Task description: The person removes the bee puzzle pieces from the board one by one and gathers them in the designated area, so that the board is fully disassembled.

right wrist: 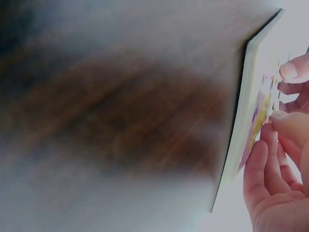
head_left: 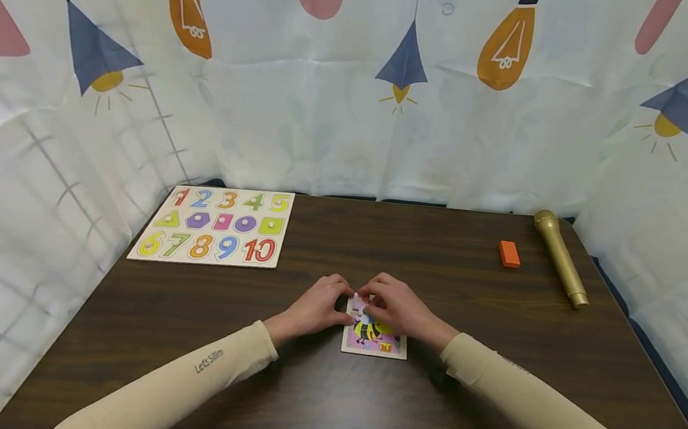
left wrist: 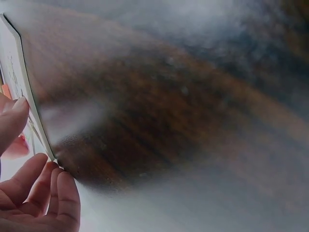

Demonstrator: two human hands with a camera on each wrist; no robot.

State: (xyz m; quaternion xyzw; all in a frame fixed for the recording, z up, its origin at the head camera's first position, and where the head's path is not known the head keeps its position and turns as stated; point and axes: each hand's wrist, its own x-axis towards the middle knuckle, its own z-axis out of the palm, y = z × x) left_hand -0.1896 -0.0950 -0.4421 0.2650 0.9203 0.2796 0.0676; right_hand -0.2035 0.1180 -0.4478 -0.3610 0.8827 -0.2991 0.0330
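Note:
A small bee puzzle board [head_left: 373,354] with a pale rim and pink picture lies flat on the dark table, in front of me. At its upper left, my left hand [head_left: 322,303] grips the edge, thumb on the side and fingers by the corner. My right hand [head_left: 400,308] reaches over the upper right part, thumb and fingertips pinched together at the picture. What they pinch looks like a small puzzle piece, mostly hidden by the fingers. In the right wrist view the board's thick edge [right wrist: 244,92] is visible beside the fingers.
A number and shape puzzle board [head_left: 210,228] lies at the back left of the table [head_left: 423,418]. Toward the back right are an orange block [head_left: 509,254] and a gold microphone-shaped object [head_left: 561,260]. A patterned curtain [head_left: 341,123] hangs around the table.

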